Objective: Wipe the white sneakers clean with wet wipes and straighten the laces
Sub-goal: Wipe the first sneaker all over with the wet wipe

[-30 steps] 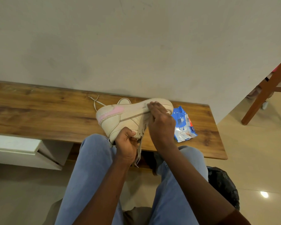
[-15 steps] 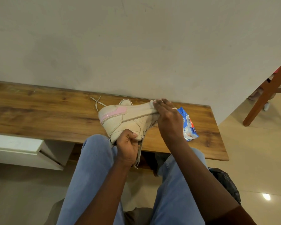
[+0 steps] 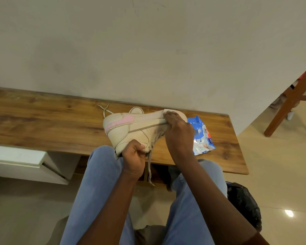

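Observation:
A white sneaker [image 3: 131, 129] with a pink heel patch lies on its side over the front edge of the wooden bench [image 3: 42, 121], sole away from me. My left hand [image 3: 133, 156] grips its collar from below. My right hand [image 3: 178, 133] presses a white wet wipe [image 3: 166, 111] against the sole edge near the toe, fingers curled over it. One lace [image 3: 149, 167] hangs down between my knees. Behind the heel, part of a second sneaker [image 3: 136, 109] and its lace ends show. The blue wet wipe pack [image 3: 200, 137] lies right of my right hand.
A wall stands right behind the bench. A white drawer unit [image 3: 25, 161] sits under the bench at left. A black bag [image 3: 242, 202] is on the floor at right. A wooden chair leg [image 3: 290, 101] is at far right.
My right hand slid with the wipe along the sole edge toward the toe, then back a little. The left hand kept its hold on the sneaker.

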